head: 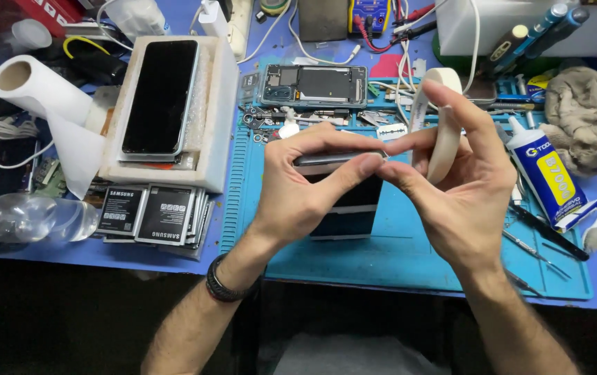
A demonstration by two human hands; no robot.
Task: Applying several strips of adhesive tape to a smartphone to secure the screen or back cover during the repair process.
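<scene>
Both hands are meeting over the blue work mat (409, 257), and the left hand (305, 184) is curling around a dark flat phone part (343, 201), thumb along its top edge and fingers wrapping the near side, holding it up just above the mat. The right hand (461, 187) is wearing a roll of pale tape (444, 125) looped over its fingers, while its thumb and forefinger are pinching in at the top right corner of that part; whether a tape end is caught between them cannot be made out. Behind the hands, an opened phone (314, 86) is lying with its insides showing, small tools and screws scattered just in front of it. To the left, a phone with a black screen (162, 94) is resting on a white block (219, 125), with a stack of 2 or more batteries (153, 214) below it. A glue tube (548, 177) is lying to the right.
</scene>
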